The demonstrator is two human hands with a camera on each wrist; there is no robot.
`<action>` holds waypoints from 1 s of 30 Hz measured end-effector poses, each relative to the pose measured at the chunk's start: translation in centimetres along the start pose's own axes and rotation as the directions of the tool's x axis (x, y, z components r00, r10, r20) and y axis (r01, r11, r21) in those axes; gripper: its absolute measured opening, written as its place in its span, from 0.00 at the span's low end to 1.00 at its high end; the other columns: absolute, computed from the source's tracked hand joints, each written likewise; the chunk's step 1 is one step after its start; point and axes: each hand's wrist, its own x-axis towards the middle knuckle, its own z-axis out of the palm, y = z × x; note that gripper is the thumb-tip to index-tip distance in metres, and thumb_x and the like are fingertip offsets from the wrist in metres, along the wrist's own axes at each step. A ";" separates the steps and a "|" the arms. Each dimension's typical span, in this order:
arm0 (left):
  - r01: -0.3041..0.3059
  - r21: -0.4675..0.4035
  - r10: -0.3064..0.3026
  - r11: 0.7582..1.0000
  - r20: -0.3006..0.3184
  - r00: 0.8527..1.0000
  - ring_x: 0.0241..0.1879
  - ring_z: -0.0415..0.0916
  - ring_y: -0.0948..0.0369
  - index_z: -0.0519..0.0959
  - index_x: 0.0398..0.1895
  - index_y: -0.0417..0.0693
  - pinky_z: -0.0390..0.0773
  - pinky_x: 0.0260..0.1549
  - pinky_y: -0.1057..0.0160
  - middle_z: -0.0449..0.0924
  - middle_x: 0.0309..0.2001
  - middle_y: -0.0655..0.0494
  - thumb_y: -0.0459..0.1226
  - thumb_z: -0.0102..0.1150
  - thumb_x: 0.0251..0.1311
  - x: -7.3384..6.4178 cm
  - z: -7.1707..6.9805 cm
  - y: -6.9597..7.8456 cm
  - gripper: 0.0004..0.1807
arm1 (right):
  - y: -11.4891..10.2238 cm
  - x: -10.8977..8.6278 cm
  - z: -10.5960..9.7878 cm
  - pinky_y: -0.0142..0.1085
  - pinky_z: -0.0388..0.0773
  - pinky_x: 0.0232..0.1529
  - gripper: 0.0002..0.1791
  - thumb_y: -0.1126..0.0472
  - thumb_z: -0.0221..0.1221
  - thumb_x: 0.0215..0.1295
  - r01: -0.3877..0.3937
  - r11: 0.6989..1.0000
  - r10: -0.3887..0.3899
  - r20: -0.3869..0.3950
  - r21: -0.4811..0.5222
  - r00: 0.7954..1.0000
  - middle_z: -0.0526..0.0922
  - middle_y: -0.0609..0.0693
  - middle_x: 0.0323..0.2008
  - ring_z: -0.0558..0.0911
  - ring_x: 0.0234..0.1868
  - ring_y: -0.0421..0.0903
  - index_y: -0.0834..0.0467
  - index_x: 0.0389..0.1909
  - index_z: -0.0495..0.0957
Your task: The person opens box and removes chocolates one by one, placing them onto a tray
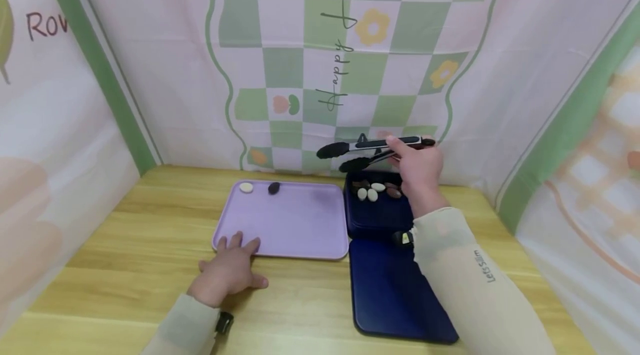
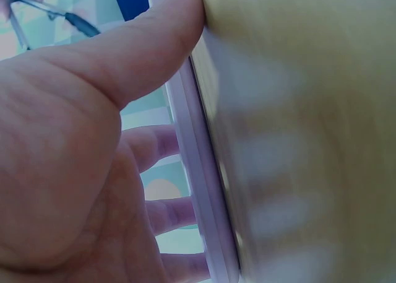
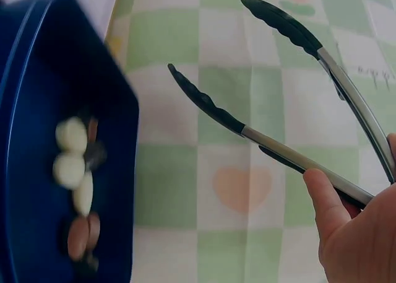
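My right hand point(image 1: 422, 171) grips a pair of kitchen tongs point(image 1: 377, 145) with steel arms and black tips. The tips stand apart with nothing between them, above the dark blue box point(image 1: 380, 224). Inside that box lie several white, brown and dark pebble-like pieces point(image 3: 70, 169). On the lilac tray point(image 1: 300, 227), one white oval piece point(image 1: 246, 188) and one dark piece point(image 1: 274, 188) lie near the far edge. With fingers spread, my left hand point(image 1: 227, 271) rests at the tray's near left corner. In the left wrist view its fingers reach over the tray's rim point(image 2: 197, 165).
A dark blue lid point(image 1: 380, 294) lies flat in front of the box, partly under my right forearm. Wood-grain tabletop point(image 1: 125, 266) surrounds these things. A checkered cloth point(image 1: 320, 66) hangs behind the table, with more cloth on both sides.
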 end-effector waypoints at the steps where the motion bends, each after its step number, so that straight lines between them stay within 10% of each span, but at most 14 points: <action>1: 0.001 0.000 -0.001 1.000 0.000 1.000 0.71 0.39 0.28 0.66 0.74 0.51 0.47 0.48 0.13 0.48 0.76 0.35 0.58 0.75 0.44 0.0 0.0 0.0 0.53 | -0.1 0.2 -0.4 0.41 0.86 0.36 0.25 0.63 0.77 0.50 0.006 1.000 -0.006 -0.005 0.002 1.000 0.82 0.55 0.40 0.87 0.40 0.53 0.59 0.39 0.69; 12: -0.003 0.003 0.003 1.000 0.002 1.000 0.71 0.39 0.28 0.66 0.74 0.51 0.47 0.47 0.13 0.48 0.76 0.34 0.59 0.75 0.44 0.0 -0.1 -0.1 0.53 | -0.1 2.1 -4.4 0.30 0.84 0.30 0.25 0.57 0.77 0.51 0.029 0.961 -0.058 -0.097 -0.277 0.994 0.78 0.51 0.40 0.85 0.36 0.47 0.57 0.38 0.69; 30: -0.005 0.012 0.005 1.000 0.005 1.000 0.71 0.38 0.28 0.66 0.74 0.51 0.47 0.47 0.13 0.47 0.76 0.35 0.59 0.74 0.45 0.1 0.2 -0.3 0.53 | -0.2 2.5 -7.6 0.41 0.79 0.36 0.40 0.34 0.69 0.53 -0.008 0.717 -0.061 -0.074 -0.697 0.995 0.77 0.51 0.47 0.77 0.39 0.50 0.55 0.58 0.68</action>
